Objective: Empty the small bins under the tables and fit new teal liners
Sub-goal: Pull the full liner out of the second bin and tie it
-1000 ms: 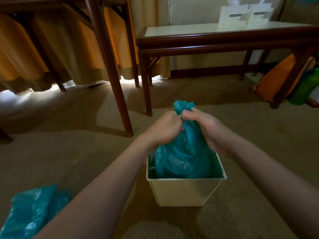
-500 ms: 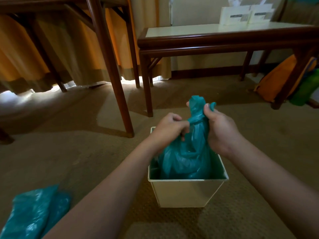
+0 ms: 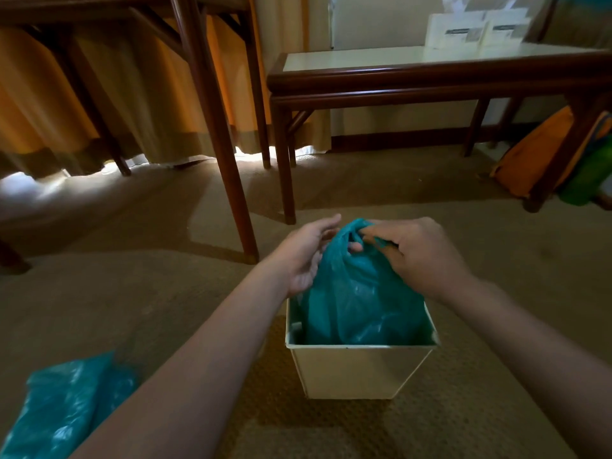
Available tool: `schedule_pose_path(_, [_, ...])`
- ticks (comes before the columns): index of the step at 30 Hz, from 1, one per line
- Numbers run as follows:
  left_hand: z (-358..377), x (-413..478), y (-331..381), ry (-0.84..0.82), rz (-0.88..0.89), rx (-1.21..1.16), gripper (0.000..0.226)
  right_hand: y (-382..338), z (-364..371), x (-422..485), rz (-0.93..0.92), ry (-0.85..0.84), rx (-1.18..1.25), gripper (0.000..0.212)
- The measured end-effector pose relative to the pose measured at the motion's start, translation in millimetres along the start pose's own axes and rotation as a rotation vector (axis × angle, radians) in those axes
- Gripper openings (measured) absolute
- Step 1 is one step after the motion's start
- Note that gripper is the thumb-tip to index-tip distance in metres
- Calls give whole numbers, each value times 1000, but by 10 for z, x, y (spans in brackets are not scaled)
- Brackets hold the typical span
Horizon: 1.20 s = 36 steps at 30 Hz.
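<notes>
Bag (image 3: pixel 361 293) sits in the bin (image 3: pixel 357 369), neck bunched, and the right hand (image 3: pixel 420 256) pinches its top while the left hand (image 3: pixel 308 256) lies straight-fingered beside it. Not lifted out yet, and the fresh liners (image 3: pixel 66 405) on the carpet are unfitted

Person's body, two limbs showing | left hand (image 3: pixel 306 256): going bare, uncovered to the fingertips | right hand (image 3: pixel 424 260): going bare likewise | forearms: both running bare to the frame's edges

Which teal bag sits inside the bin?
The bunched teal bag in the cream bin, its neck gripped by the right hand; the other bag lies on the carpet, lower left.
</notes>
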State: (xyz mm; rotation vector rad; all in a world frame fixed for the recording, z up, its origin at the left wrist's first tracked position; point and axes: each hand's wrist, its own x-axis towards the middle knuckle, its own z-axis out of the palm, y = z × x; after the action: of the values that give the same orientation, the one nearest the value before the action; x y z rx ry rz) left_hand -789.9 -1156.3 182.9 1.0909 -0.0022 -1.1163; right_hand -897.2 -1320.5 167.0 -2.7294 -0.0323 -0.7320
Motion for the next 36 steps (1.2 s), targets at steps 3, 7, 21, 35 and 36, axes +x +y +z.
schedule_pose_path(3, [40,-11,38,-36,-96,57,41,-59,58,-30,-96,69,-135,30])
schedule_pose_path(7, [-4,-79,74,-107,-128,-59,38,-63,80,-43,-114,36,-178,32])
schedule_pose_path(21, [-259,95,71,632,515,887,7,213,104,-86,-133,44,-253,17])
schedule_pose_path(35, [-309,-86,180,329,419,814,22,250,216,-306,271,-234,18,67])
schedule_pose_path(36, [-217,-120,200,269,440,752,24,149,273,-302,252,-317,37,81])
